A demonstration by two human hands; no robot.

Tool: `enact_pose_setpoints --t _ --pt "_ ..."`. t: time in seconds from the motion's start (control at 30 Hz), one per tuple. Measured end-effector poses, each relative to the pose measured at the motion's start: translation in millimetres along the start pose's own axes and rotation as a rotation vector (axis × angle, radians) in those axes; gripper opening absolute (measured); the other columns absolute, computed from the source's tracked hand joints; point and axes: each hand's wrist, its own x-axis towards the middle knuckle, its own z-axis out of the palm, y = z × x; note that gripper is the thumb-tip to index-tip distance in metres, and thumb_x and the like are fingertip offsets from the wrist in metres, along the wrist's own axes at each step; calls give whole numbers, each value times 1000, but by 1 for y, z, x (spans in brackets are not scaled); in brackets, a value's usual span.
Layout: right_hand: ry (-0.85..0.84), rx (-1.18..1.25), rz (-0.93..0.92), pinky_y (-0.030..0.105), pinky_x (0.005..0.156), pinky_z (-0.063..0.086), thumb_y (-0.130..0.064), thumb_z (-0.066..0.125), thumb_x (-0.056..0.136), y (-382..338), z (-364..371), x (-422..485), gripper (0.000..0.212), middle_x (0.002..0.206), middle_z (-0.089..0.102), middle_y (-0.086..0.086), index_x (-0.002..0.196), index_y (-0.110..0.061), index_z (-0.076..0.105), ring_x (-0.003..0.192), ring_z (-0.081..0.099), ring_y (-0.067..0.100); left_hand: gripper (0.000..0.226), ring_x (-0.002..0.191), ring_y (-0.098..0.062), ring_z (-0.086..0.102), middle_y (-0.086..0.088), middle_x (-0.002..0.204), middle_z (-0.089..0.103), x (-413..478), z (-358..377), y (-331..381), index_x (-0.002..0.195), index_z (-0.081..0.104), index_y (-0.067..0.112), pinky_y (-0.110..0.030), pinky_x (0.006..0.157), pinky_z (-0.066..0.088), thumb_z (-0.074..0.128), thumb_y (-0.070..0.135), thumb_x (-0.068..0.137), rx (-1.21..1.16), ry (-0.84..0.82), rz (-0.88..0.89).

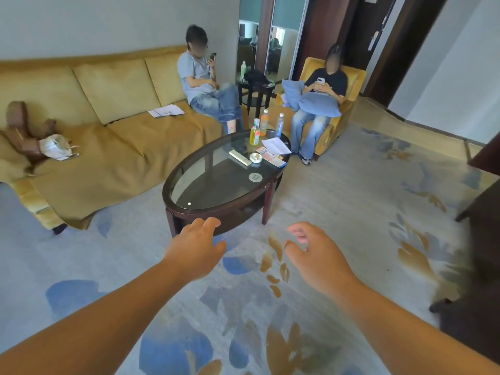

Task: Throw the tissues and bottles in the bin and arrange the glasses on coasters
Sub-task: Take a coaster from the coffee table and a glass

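An oval glass-topped coffee table (189, 174) stands ahead of me. At its far end stand several plastic bottles: a yellow one (254, 135), an orange one (263, 123) and a clear blue-labelled one (279, 125). A round coaster (255, 177) lies on the glass near the right rim. A white sheet of paper (276, 145) lies at the far right. My left hand (196, 249) and my right hand (315, 253) reach forward above the carpet, just short of the table, both empty with fingers apart. No glasses or bin are visible.
A remote (240, 157), a small white dish (255, 157) and coloured packets (274, 159) lie on the table. One person sits on the yellow sofa (108, 147), another in the armchair (351, 85). A dark side table (257, 89) stands between them. Dark furniture (481, 239) is on my right.
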Motion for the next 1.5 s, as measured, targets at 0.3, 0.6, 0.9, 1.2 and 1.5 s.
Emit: enact_pose_setpoints --t 0.3,0.6,0.9,1.2,1.5 --pt "-9 40 71 25 83 41 -35 51 90 55 -9 132 31 124 52 -11 122 -33 52 109 51 4 50 122 -22 52 2 142 46 140 45 35 135 39 33 -37 95 48 54 50 90 8 -87 26" --pt "-89 85 84 24 86 37 -36 51 89 130 -42 314 35 129 51 -12 124 -31 51 116 49 5 48 116 -21 54 1 137 49 312 84 102 135 40 29 -37 95 48 51 46 92 14 -144 5" --pt "-103 129 107 13 74 35 -41 52 84 162 -43 466 27 119 53 -17 111 -41 51 103 51 0 47 115 -22 55 1 135 50 460 103 107 133 39 31 -38 93 50 51 47 90 29 -170 -13" --pt "-140 100 252 22 82 38 -37 54 89 201 10 630 35 126 53 -12 124 -30 53 108 51 5 52 124 -24 48 -4 139 47 646 165 65 140 36 24 -42 98 44 49 41 92 47 -380 14" --pt "-201 124 397 19 82 35 -41 53 87 241 56 730 37 119 49 -17 124 -35 51 107 47 -1 51 116 -23 51 -2 130 52 763 238 23 136 40 25 -39 89 46 52 39 89 122 -570 -53"
